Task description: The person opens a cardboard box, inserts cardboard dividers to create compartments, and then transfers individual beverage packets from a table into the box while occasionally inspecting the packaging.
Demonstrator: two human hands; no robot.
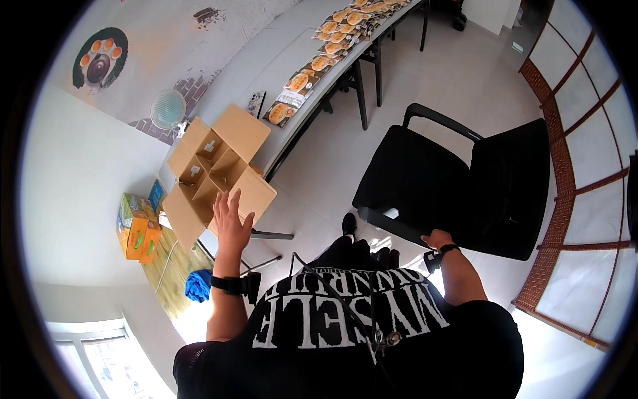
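My left hand (232,223) is raised with its fingers spread, holding nothing. It hovers over the near flap of an open cardboard box (254,194); whether it touches the flap I cannot tell. Cardboard dividers split the box into compartments, and its flaps stand folded outward. To the right, my right hand (436,239) is closed at the near armrest of a black office chair (415,169), its fingers partly hidden. Dark straps with small devices circle both wrists.
Printed food packets (299,82) line the long grey table (229,76), near a phone (256,104). A round fan-like object (167,110) stands behind the box. Left are an orange-green carton (138,229) and a blue cloth (198,285). A panelled folding screen (578,199) stands at right.
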